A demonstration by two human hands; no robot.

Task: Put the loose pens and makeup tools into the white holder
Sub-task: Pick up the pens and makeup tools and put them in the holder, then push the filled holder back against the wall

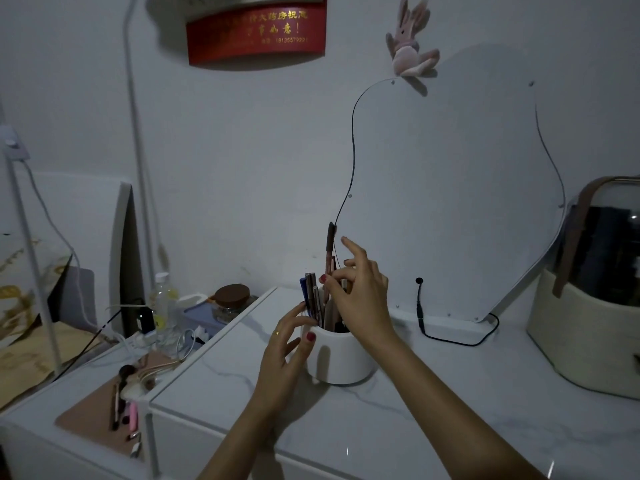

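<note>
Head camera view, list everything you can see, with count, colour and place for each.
holder: one, white, centre of the marble top
pens: several, dark, standing in the holder
brush: one, brown, tallest item above the holder
mirror: one, wavy outline, against the wall on the right
cable: one, black, at the mirror's foot
case: one, cream with a clear top, far right
rabbit: one, pink, on the wall above the mirror
sign: one, red, top of the wall
bottle: one, clear, lower side shelf
tools: several, loose on a tan mat, lower left
left hand: touches the holder's side
right hand: pinches an item above the holder
</note>
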